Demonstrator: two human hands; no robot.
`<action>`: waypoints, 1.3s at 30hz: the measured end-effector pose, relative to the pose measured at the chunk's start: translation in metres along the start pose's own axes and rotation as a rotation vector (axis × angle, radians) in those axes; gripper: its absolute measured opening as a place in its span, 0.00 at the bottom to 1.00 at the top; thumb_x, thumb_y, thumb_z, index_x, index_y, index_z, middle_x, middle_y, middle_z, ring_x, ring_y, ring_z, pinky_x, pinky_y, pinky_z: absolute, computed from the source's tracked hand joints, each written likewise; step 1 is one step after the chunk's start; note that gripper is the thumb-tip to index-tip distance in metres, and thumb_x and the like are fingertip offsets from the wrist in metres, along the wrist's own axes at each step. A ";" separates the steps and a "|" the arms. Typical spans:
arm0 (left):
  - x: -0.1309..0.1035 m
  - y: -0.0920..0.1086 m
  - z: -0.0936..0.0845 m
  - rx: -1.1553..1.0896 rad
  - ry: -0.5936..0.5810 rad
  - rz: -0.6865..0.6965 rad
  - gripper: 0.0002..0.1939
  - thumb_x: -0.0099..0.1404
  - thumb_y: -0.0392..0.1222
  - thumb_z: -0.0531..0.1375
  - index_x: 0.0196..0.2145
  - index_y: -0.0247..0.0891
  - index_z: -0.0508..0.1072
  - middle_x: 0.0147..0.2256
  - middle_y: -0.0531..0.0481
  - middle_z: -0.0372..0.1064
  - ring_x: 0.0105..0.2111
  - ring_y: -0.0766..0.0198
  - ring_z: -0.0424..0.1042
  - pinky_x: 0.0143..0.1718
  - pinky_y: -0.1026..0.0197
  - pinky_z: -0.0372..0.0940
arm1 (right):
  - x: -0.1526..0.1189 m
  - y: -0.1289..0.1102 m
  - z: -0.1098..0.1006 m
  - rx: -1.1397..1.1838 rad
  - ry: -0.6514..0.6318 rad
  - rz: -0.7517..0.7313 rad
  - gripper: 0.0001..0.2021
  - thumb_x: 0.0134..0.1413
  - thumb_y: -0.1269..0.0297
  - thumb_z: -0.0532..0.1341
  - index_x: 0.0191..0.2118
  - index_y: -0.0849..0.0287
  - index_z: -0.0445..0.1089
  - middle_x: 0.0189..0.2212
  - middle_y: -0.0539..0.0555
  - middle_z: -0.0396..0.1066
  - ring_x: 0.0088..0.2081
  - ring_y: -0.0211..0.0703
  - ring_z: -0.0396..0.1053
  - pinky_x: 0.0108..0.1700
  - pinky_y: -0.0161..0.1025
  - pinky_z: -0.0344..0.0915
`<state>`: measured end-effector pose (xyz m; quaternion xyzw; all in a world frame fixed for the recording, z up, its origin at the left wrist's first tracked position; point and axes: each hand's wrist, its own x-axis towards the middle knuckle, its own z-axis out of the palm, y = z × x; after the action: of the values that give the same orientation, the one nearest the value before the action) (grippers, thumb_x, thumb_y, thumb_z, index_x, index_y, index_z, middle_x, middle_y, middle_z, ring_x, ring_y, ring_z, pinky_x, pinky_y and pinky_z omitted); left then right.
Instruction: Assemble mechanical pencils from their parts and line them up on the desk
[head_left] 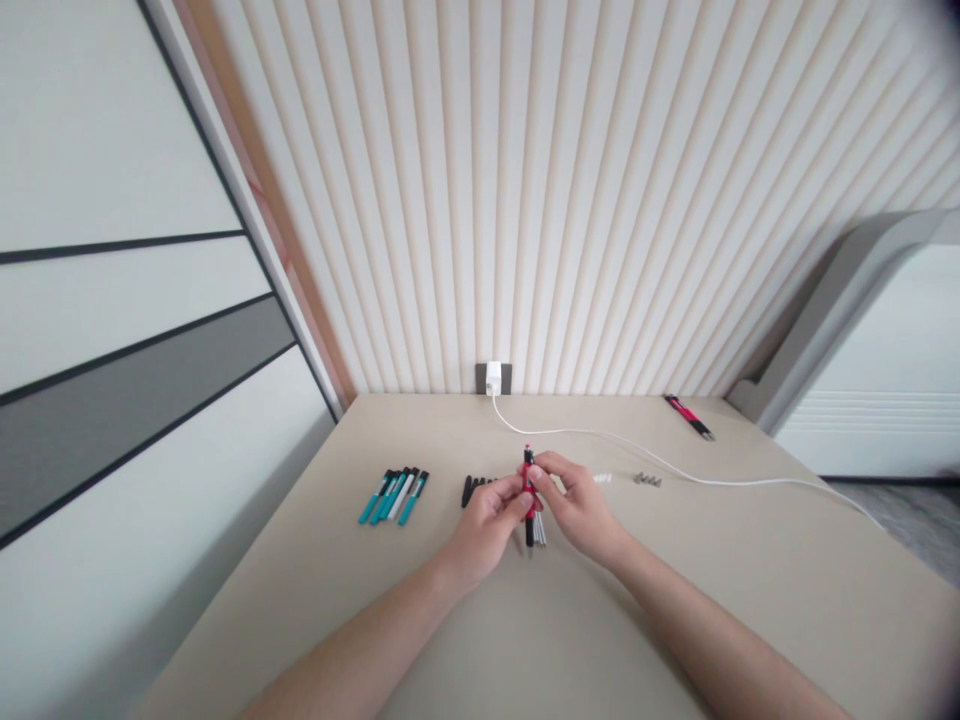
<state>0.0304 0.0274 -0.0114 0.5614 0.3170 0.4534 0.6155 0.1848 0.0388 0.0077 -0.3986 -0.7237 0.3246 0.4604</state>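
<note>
Between my two hands, a red and black pen [529,527] is held upright in the picture, its pointed tip toward me. My left hand [486,518] pinches its red barrel from the left, thumb and fingers closed. From the right, my right hand [576,500] grips the same barrel a little higher up. Several thin white refills [539,530] lie on the table just behind the pen, partly hidden. Beside my left fingers is a row of short black grips [474,486], also partly covered. Small white parts [602,478] and metal tips [647,480] lie right of my right hand.
Several teal and white lead cases [394,497] with black ends lie at the left of the beige table [315,590]. Red and black pens [690,417] rest at the back right. A white cable [600,434] runs from a wall charger [493,379] across the table's right side.
</note>
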 end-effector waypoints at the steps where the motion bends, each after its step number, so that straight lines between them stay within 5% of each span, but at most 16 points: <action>1: -0.001 0.000 0.001 -0.003 -0.003 -0.005 0.16 0.64 0.49 0.59 0.41 0.33 0.75 0.34 0.46 0.71 0.36 0.61 0.68 0.41 0.62 0.62 | -0.002 0.000 0.000 0.021 -0.008 0.011 0.15 0.63 0.55 0.53 0.35 0.58 0.71 0.32 0.54 0.71 0.36 0.43 0.68 0.41 0.39 0.64; 8: -0.002 0.000 0.009 -0.001 0.047 -0.058 0.15 0.63 0.49 0.61 0.38 0.33 0.76 0.31 0.46 0.71 0.32 0.62 0.68 0.35 0.63 0.63 | -0.008 0.002 0.001 0.338 0.024 0.180 0.16 0.60 0.50 0.55 0.37 0.58 0.70 0.35 0.55 0.73 0.38 0.43 0.70 0.42 0.41 0.67; 12: -0.004 -0.001 0.009 -0.002 0.023 -0.055 0.16 0.62 0.49 0.61 0.40 0.33 0.76 0.35 0.43 0.74 0.36 0.60 0.71 0.39 0.61 0.64 | -0.010 0.007 0.004 0.485 0.096 0.182 0.16 0.57 0.52 0.59 0.47 0.55 0.65 0.31 0.52 0.72 0.32 0.40 0.69 0.32 0.37 0.68; 16: -0.005 -0.001 0.009 0.000 -0.013 -0.057 0.15 0.63 0.48 0.61 0.40 0.33 0.77 0.34 0.44 0.75 0.36 0.59 0.71 0.42 0.59 0.64 | -0.013 0.011 0.004 0.441 0.102 0.147 0.25 0.58 0.56 0.59 0.59 0.51 0.56 0.30 0.50 0.69 0.31 0.39 0.68 0.29 0.35 0.67; 23: -0.003 0.003 0.013 -0.089 -0.009 -0.028 0.22 0.61 0.50 0.62 0.51 0.38 0.72 0.46 0.42 0.72 0.45 0.56 0.70 0.50 0.54 0.62 | -0.015 0.010 0.003 0.261 0.033 0.056 0.27 0.57 0.61 0.60 0.62 0.50 0.56 0.36 0.52 0.69 0.34 0.39 0.65 0.34 0.37 0.69; 32: -0.004 -0.002 0.010 -0.071 -0.016 -0.038 0.19 0.62 0.47 0.62 0.48 0.35 0.74 0.39 0.44 0.75 0.38 0.60 0.71 0.43 0.59 0.64 | -0.014 0.007 0.000 0.305 0.021 0.109 0.24 0.55 0.60 0.62 0.57 0.50 0.61 0.33 0.50 0.68 0.28 0.37 0.65 0.29 0.35 0.69; 39: -0.005 0.000 0.011 -0.075 0.000 -0.054 0.18 0.64 0.44 0.61 0.50 0.36 0.72 0.42 0.44 0.74 0.39 0.61 0.71 0.45 0.59 0.63 | -0.014 0.009 -0.002 0.404 -0.048 0.107 0.33 0.57 0.59 0.61 0.65 0.47 0.48 0.37 0.51 0.69 0.26 0.35 0.64 0.29 0.36 0.68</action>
<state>0.0386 0.0186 -0.0100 0.5293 0.3146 0.4482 0.6480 0.1925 0.0316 -0.0050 -0.3280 -0.6324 0.4966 0.4958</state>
